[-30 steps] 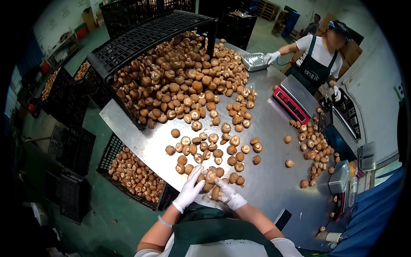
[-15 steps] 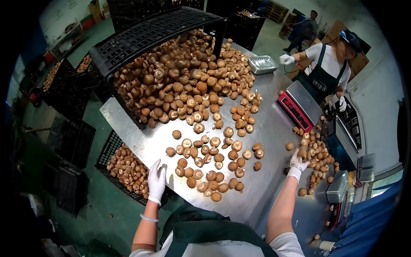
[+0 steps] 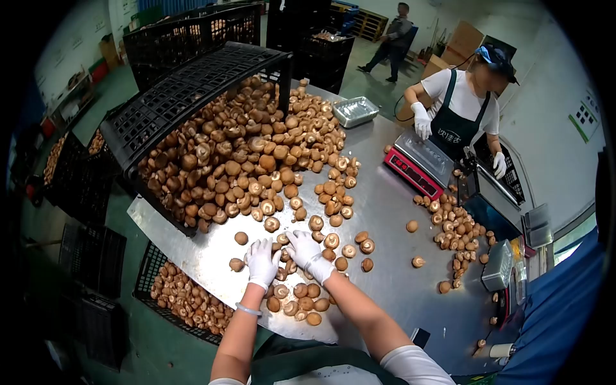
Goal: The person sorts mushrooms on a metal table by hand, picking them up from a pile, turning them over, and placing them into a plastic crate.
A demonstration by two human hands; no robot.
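Both gloved hands are among loose shiitake mushrooms (image 3: 300, 290) near the front edge of the metal table (image 3: 378, 295). My left hand (image 3: 262, 263) lies with fingers stretched out at the left side of this group. Beside it, my right hand (image 3: 306, 250) reaches in from the right, its fingers extended over mushrooms and partly hiding them. I see no mushroom clearly gripped in either hand. Just beyond, a large heap of shiitake mushrooms (image 3: 237, 154) spills from a tipped black crate (image 3: 199, 80).
A red scale (image 3: 414, 173) stands at the right, near a co-worker (image 3: 465, 109) in an apron. More mushrooms (image 3: 455, 224) lie beside it. Clear plastic trays (image 3: 355, 111) sit at the back and right. A crate of mushrooms (image 3: 151, 282) is below the table's left edge.
My right hand has moved left from the right-hand mushroom pile to the front group. My left hand has come over the table from its edge. The view has shifted; the co-worker's hand is now by the scale.
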